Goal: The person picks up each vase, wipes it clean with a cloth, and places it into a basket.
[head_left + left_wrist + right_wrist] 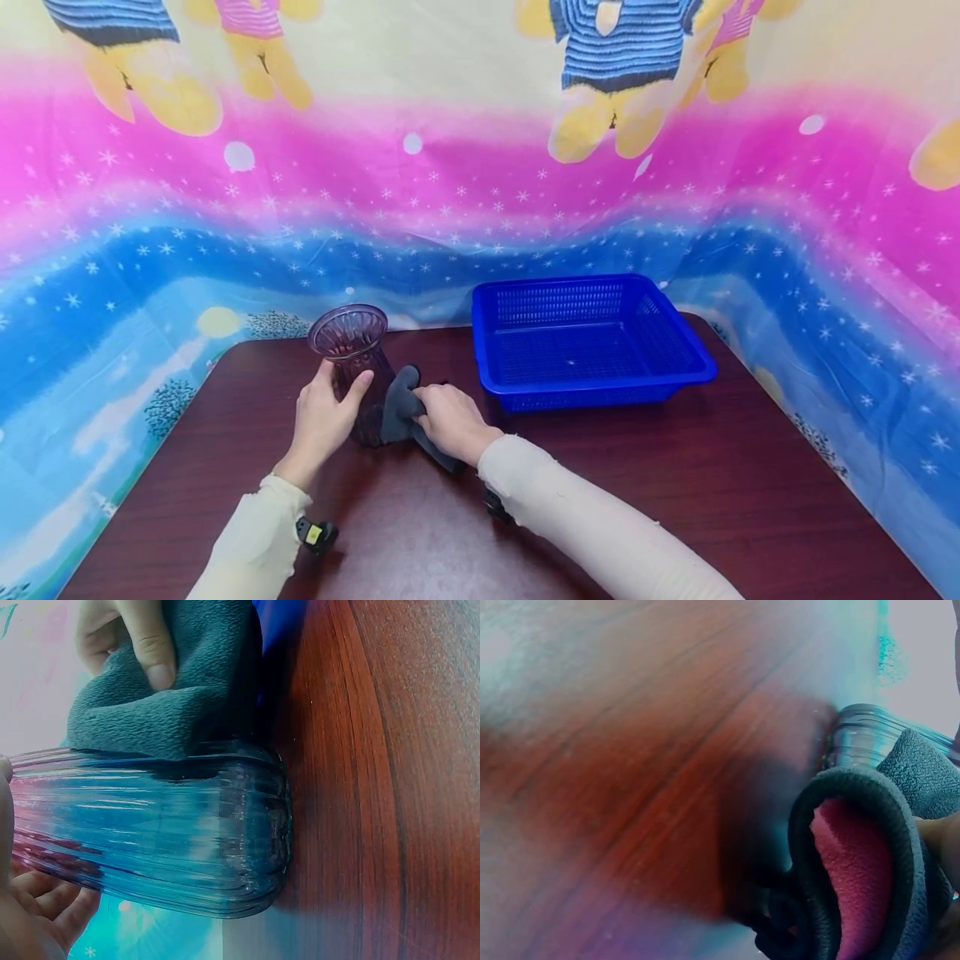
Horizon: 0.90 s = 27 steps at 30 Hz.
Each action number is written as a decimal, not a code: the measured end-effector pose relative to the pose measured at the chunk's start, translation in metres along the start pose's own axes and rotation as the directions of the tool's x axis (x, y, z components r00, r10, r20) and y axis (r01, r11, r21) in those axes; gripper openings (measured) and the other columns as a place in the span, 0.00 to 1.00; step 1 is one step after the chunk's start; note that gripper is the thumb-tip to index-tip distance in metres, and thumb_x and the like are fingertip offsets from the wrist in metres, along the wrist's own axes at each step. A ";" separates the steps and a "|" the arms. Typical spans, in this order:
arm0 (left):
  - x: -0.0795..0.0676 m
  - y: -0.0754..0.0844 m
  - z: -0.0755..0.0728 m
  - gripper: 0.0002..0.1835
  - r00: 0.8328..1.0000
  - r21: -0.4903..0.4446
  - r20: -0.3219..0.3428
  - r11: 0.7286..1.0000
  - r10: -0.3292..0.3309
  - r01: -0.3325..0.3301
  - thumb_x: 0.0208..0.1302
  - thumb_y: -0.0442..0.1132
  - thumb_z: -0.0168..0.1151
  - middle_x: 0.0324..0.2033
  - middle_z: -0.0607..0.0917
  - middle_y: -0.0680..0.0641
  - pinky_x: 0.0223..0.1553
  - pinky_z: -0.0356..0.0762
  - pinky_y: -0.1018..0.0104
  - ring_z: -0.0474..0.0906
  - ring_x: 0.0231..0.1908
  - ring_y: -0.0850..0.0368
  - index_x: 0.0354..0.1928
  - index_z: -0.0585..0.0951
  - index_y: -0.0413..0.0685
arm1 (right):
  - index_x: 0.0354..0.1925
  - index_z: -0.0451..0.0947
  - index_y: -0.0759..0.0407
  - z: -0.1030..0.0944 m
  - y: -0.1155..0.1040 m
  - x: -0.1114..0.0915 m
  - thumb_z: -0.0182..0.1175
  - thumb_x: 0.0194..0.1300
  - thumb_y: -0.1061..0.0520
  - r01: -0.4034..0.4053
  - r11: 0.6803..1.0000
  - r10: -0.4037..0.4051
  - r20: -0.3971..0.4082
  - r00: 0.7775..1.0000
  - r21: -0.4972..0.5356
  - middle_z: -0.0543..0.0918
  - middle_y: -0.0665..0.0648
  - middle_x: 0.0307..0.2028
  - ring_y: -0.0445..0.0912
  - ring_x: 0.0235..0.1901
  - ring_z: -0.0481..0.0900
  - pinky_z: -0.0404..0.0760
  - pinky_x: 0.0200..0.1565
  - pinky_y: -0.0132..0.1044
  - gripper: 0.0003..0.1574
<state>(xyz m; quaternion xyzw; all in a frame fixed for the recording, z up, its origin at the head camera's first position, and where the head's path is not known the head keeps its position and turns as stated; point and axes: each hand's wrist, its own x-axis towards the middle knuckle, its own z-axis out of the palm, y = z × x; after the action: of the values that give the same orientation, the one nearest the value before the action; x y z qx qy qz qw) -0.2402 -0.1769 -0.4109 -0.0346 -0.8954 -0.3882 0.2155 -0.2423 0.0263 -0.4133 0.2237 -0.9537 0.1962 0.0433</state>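
A ribbed, purple-tinted glass vase [348,333] with a flared rim stands on the table, leaning slightly. My left hand [324,417] grips its middle from the left, thumb in front. In the left wrist view the vase's ribbed body [165,832] and thick base show close up. My right hand [453,417] pinches a dark grey cloth [401,408] and holds it against the vase's right side, low on the body. The fuzzy cloth [855,784] hangs folded in the right wrist view, with a pink inner face showing.
A blue plastic basket [600,387] with perforated walls stands at the back right of the dark wooden table [420,533]. A patterned fabric backdrop [450,192] hangs behind the table and along both sides.
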 end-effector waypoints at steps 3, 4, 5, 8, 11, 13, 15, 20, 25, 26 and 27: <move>0.000 0.000 0.000 0.27 1.000 0.001 0.000 1.000 0.001 -0.001 0.69 0.56 0.63 0.47 0.86 0.30 0.51 0.76 0.38 0.82 0.51 0.32 0.56 0.75 0.41 | 0.45 0.84 0.47 0.003 0.002 -0.001 0.64 0.69 0.54 0.003 1.000 -0.003 0.006 1.000 -0.006 0.89 0.50 0.39 0.45 0.41 0.86 0.84 0.44 0.42 0.07; 0.000 0.000 0.000 0.27 1.000 0.000 0.000 1.000 0.001 -0.001 0.69 0.56 0.63 0.47 0.86 0.30 0.51 0.76 0.38 0.82 0.52 0.32 0.56 0.75 0.41 | 0.45 0.84 0.46 0.004 0.003 -0.002 0.64 0.69 0.54 0.004 1.000 -0.004 0.009 1.000 -0.007 0.89 0.50 0.39 0.45 0.41 0.86 0.84 0.44 0.42 0.07; 0.000 0.000 0.000 0.27 1.000 0.000 0.000 1.000 0.001 -0.001 0.69 0.56 0.63 0.47 0.86 0.30 0.52 0.76 0.38 0.82 0.52 0.32 0.56 0.75 0.41 | 0.45 0.85 0.46 0.006 0.004 -0.002 0.64 0.69 0.54 0.005 1.000 -0.005 0.011 1.000 -0.009 0.89 0.50 0.40 0.45 0.42 0.86 0.84 0.45 0.42 0.07; 0.000 0.000 0.000 0.27 1.000 -0.001 -0.005 1.000 0.003 -0.003 0.69 0.56 0.63 0.47 0.86 0.30 0.52 0.75 0.37 0.82 0.52 0.32 0.56 0.75 0.42 | 0.47 0.85 0.46 0.009 0.005 -0.002 0.65 0.69 0.53 0.003 1.000 -0.002 0.020 1.000 -0.021 0.89 0.50 0.41 0.45 0.43 0.86 0.84 0.45 0.41 0.09; 0.000 0.000 0.000 0.26 1.000 -0.001 -0.015 1.000 0.004 -0.004 0.68 0.55 0.64 0.46 0.86 0.30 0.51 0.75 0.38 0.82 0.51 0.32 0.55 0.75 0.42 | 0.45 0.85 0.46 0.012 0.007 -0.004 0.66 0.68 0.54 0.000 1.000 0.001 0.023 1.000 -0.030 0.89 0.50 0.41 0.44 0.42 0.86 0.84 0.43 0.41 0.08; 0.000 0.000 0.000 0.25 1.000 0.000 -0.017 1.000 0.005 -0.005 0.68 0.55 0.64 0.45 0.86 0.30 0.50 0.75 0.38 0.82 0.50 0.32 0.54 0.75 0.42 | 0.43 0.85 0.46 0.014 0.009 -0.004 0.66 0.67 0.54 -0.002 1.000 0.003 0.027 1.000 -0.030 0.89 0.49 0.40 0.44 0.41 0.86 0.84 0.42 0.40 0.06; 0.000 0.000 0.000 0.25 1.000 0.000 -0.019 1.000 0.006 -0.006 0.68 0.55 0.64 0.44 0.87 0.31 0.50 0.75 0.38 0.82 0.50 0.32 0.53 0.75 0.42 | 0.42 0.85 0.45 0.016 0.010 -0.004 0.66 0.67 0.54 -0.002 1.000 0.003 0.029 1.000 -0.028 0.89 0.49 0.39 0.44 0.41 0.86 0.84 0.41 0.40 0.05; -0.001 -0.001 0.001 0.25 1.000 -0.007 -0.018 1.000 0.008 -0.008 0.68 0.55 0.64 0.46 0.86 0.30 0.50 0.76 0.38 0.83 0.51 0.32 0.54 0.75 0.41 | 0.43 0.85 0.46 0.019 0.012 -0.004 0.67 0.65 0.55 -0.009 1.000 0.009 0.041 0.999 -0.022 0.90 0.49 0.40 0.44 0.41 0.86 0.84 0.42 0.41 0.07; -0.002 -0.002 0.002 0.26 0.999 -0.013 -0.036 1.000 0.009 -0.010 0.68 0.55 0.64 0.47 0.86 0.31 0.50 0.76 0.38 0.83 0.51 0.32 0.55 0.75 0.42 | 0.42 0.85 0.47 0.021 0.014 -0.004 0.69 0.63 0.55 -0.006 1.000 0.006 0.031 0.999 -0.025 0.90 0.49 0.39 0.43 0.40 0.86 0.83 0.41 0.41 0.07; -0.002 -0.002 0.002 0.26 0.999 -0.013 -0.044 1.000 0.010 -0.011 0.67 0.56 0.64 0.46 0.87 0.31 0.50 0.76 0.38 0.83 0.51 0.32 0.55 0.76 0.42 | 0.41 0.85 0.47 0.022 0.014 -0.005 0.69 0.63 0.55 -0.004 1.000 0.004 0.028 1.000 -0.028 0.90 0.49 0.39 0.43 0.40 0.87 0.83 0.41 0.41 0.07; -0.002 -0.002 0.002 0.26 0.999 -0.012 -0.052 1.000 0.012 -0.012 0.67 0.56 0.64 0.46 0.87 0.31 0.49 0.76 0.38 0.83 0.50 0.32 0.55 0.76 0.43 | 0.40 0.85 0.47 0.022 0.014 -0.005 0.69 0.63 0.55 -0.003 1.000 0.003 0.023 1.000 -0.031 0.90 0.49 0.38 0.44 0.40 0.87 0.83 0.40 0.41 0.06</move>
<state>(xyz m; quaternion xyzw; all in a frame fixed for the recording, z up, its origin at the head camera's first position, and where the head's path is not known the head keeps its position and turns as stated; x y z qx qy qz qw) -0.2398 -0.1762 -0.4143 -0.0311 -0.8868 -0.3931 0.2410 -0.2443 0.0309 -0.4395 0.2238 -0.9575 0.1787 0.0355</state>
